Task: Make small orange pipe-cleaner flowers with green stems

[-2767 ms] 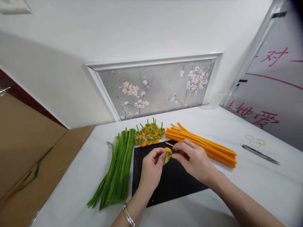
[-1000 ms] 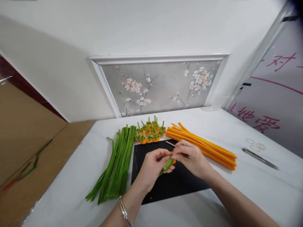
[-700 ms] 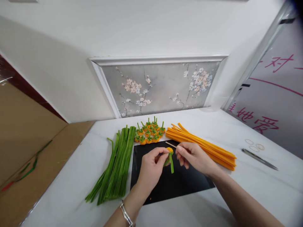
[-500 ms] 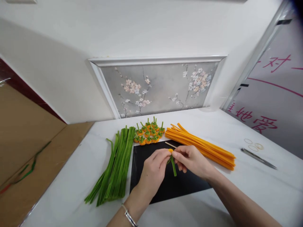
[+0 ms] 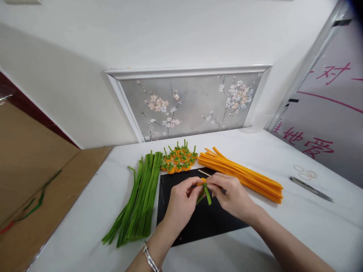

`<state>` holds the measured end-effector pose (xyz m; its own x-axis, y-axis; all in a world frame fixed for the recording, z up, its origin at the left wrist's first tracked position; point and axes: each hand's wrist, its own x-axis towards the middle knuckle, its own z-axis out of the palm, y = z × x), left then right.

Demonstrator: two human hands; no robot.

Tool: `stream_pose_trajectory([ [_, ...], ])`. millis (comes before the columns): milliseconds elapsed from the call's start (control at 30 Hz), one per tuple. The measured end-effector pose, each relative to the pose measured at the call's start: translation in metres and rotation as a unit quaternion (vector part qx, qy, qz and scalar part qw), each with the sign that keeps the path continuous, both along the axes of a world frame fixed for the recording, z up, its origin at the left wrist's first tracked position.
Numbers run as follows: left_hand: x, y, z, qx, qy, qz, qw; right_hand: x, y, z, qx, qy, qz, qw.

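Between my fingertips, over a black mat [image 5: 204, 223], is a small orange pipe-cleaner pumpkin [image 5: 202, 181] with green pipe-cleaner ends [image 5: 208, 195] hanging below it. My left hand [image 5: 183, 200] pinches it from the left, thumb and forefinger closed on the orange part. My right hand [image 5: 231, 192] is closed at its right side, where the green meets the orange; the fingers hide part of the join. Behind my hands stands a cluster of finished-looking orange pumpkins [image 5: 178, 158] with green stems pointing up. A thin pale stick [image 5: 203, 173] lies on the mat, partly covered by my right hand.
A bundle of green pipe cleaners [image 5: 143, 200] lies left of the mat, and an orange bundle [image 5: 244, 175] lies to the right. Farther right are pointed tweezers [image 5: 310, 188] and several thin rings [image 5: 304, 176]. Cardboard [image 5: 51, 204] borders the table's left side.
My fingers have shifted their hold, showing more of the orange piece. The green ends have swung, and a second one now shows at the left. The bundles and cluster stay put.
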<state>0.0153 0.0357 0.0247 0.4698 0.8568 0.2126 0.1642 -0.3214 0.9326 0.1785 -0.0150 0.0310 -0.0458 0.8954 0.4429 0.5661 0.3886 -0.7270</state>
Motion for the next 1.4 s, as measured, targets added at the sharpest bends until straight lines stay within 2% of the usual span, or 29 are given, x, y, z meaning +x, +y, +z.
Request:
stream_pose_trajectory([
  [167,-0.002,0.002,0.007,-0.092,0.004,-0.050,0.994,0.006,0.002,-0.009,0.097,-0.163,0.011,0.982],
  [233,-0.004,0.003,0.009,-0.105,0.003,-0.066,0.992,0.007,0.004,-0.011,0.125,-0.195,0.005,0.973],
  [300,-0.005,0.004,0.010,-0.089,0.008,-0.069,0.994,0.007,0.004,-0.010,0.116,-0.172,0.007,0.978],
  [433,-0.005,0.003,0.008,-0.017,0.036,-0.055,0.998,0.005,0.004,-0.003,0.032,-0.071,0.004,0.997],
  [633,-0.004,-0.001,0.008,0.043,0.088,-0.052,0.994,0.003,0.001,-0.002,0.000,-0.080,-0.010,0.997],
  [700,-0.004,-0.002,0.010,0.025,0.078,-0.065,0.995,0.003,0.000,-0.002,0.006,-0.076,0.008,0.997],
  [800,-0.004,0.000,0.012,-0.061,0.025,-0.094,0.993,0.003,0.000,-0.001,0.025,-0.029,0.043,0.998],
  [900,-0.003,0.001,0.014,-0.126,-0.026,-0.096,0.987,-0.001,0.001,-0.003,0.031,0.038,0.028,0.998],
  [1067,0.000,-0.002,0.013,-0.112,-0.079,-0.034,0.990,-0.009,0.004,-0.010,-0.007,0.120,-0.037,0.992],
  [1267,0.001,-0.003,0.010,-0.130,-0.090,-0.021,0.987,-0.003,0.007,-0.009,-0.070,0.170,-0.020,0.983],
  [1400,0.001,-0.002,0.011,-0.115,-0.073,-0.018,0.991,0.004,0.006,-0.004,-0.047,0.153,-0.022,0.987],
])
